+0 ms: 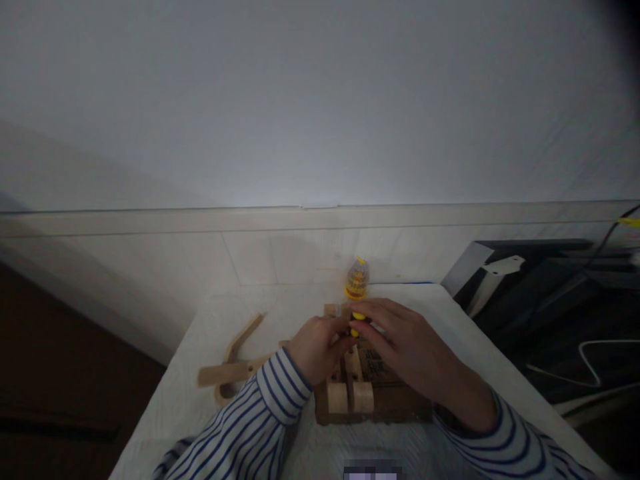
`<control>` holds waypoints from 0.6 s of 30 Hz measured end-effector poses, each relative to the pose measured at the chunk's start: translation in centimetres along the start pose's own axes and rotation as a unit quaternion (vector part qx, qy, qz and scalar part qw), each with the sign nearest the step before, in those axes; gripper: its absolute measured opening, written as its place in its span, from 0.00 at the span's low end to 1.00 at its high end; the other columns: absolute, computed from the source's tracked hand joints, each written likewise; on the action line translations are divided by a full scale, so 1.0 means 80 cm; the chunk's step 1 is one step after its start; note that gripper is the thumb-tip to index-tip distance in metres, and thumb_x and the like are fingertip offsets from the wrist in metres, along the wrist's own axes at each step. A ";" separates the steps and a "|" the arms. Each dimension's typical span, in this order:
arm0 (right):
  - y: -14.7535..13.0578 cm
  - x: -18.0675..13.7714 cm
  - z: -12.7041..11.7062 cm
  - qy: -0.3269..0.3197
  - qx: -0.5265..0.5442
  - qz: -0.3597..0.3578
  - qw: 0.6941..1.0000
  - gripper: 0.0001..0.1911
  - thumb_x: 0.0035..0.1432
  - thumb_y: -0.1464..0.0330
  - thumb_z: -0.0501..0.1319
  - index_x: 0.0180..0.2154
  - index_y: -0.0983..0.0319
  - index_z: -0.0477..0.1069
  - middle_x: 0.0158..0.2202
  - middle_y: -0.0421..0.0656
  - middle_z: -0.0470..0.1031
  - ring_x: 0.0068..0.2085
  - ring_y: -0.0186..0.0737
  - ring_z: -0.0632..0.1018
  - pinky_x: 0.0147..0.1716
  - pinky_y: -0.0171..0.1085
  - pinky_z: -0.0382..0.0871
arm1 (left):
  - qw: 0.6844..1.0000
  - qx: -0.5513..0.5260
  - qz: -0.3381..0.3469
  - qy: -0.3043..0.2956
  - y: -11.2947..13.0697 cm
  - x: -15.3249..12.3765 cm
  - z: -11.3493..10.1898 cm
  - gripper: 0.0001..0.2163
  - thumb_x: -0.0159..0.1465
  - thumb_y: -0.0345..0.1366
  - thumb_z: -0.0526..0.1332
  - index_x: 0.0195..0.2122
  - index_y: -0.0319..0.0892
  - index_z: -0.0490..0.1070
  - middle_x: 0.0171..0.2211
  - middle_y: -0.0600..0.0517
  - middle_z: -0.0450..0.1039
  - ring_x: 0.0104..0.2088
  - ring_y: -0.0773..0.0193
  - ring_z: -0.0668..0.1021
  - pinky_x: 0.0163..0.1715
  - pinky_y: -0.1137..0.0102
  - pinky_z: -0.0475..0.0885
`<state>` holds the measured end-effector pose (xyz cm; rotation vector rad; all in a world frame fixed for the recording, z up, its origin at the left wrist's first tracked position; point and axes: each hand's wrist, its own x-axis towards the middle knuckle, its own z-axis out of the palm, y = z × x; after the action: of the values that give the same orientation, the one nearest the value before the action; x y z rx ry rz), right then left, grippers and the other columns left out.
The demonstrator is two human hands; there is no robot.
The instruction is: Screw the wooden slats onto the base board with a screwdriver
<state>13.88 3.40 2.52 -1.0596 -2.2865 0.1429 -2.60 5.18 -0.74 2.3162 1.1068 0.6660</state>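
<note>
Right hand [407, 339] pinches one yellow handle [358, 316] near one clear container [357, 279]; left hand [316, 348]: grip cannot be told.

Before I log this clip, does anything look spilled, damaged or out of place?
No spill or damage shows. Oddest is the pixelated patch at the bottom edge, hiding what's there; wooden pieces at left lie crossed.

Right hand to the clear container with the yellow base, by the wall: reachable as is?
Probably yes: the container stands just beyond the right hand, with nothing visible between them. That hand seems to hold a yellow-and-black item, though, so it may need freeing first.
</note>
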 end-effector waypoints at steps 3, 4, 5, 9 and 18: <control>-0.001 0.000 0.000 0.001 -0.002 -0.006 1.000 0.12 0.59 0.68 0.51 0.45 0.61 0.64 0.43 0.44 0.72 0.45 0.38 0.71 0.45 0.42 0.66 | 1.000 0.000 -0.002 -0.010 0.000 0.000 -0.001 0.07 0.60 0.32 0.54 0.37 0.41 0.70 0.35 0.50 0.74 0.36 0.62 0.75 0.38 0.71 0.67; -0.001 0.000 0.000 0.000 -0.002 -0.007 1.000 0.12 0.59 0.69 0.51 0.45 0.61 0.64 0.43 0.44 0.72 0.45 0.38 0.71 0.45 0.42 0.66 | 1.000 0.001 -0.004 -0.012 0.000 0.000 -0.001 0.07 0.60 0.32 0.54 0.37 0.41 0.70 0.35 0.50 0.74 0.36 0.62 0.75 0.38 0.71 0.68; -0.002 0.000 0.000 0.000 -0.002 -0.007 1.000 0.12 0.59 0.69 0.51 0.45 0.61 0.64 0.43 0.44 0.71 0.45 0.38 0.71 0.45 0.42 0.66 | 1.000 0.002 -0.004 -0.012 0.000 0.000 -0.001 0.07 0.60 0.32 0.54 0.37 0.41 0.70 0.35 0.50 0.74 0.36 0.62 0.75 0.38 0.71 0.68; -0.002 0.000 -0.002 -0.003 0.000 -0.001 1.000 0.12 0.59 0.69 0.51 0.45 0.60 0.64 0.44 0.44 0.71 0.45 0.38 0.71 0.44 0.43 0.67 | 1.000 -0.003 -0.012 0.008 0.002 0.000 -0.001 0.06 0.58 0.32 0.57 0.35 0.40 0.71 0.33 0.51 0.74 0.34 0.62 0.75 0.36 0.71 0.68; 0.000 0.000 0.000 0.007 -0.025 -0.016 1.000 0.13 0.59 0.69 0.51 0.47 0.61 0.63 0.44 0.45 0.71 0.46 0.38 0.70 0.45 0.43 0.66 | 0.997 -0.016 -0.048 0.066 0.001 -0.001 0.001 0.10 0.55 0.34 0.60 0.39 0.41 0.70 0.27 0.53 0.74 0.27 0.66 0.75 0.29 0.74 0.68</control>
<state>13.86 3.45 2.52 -1.0453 -2.3041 0.0662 -2.56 5.06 -0.74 2.2032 1.2481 0.8050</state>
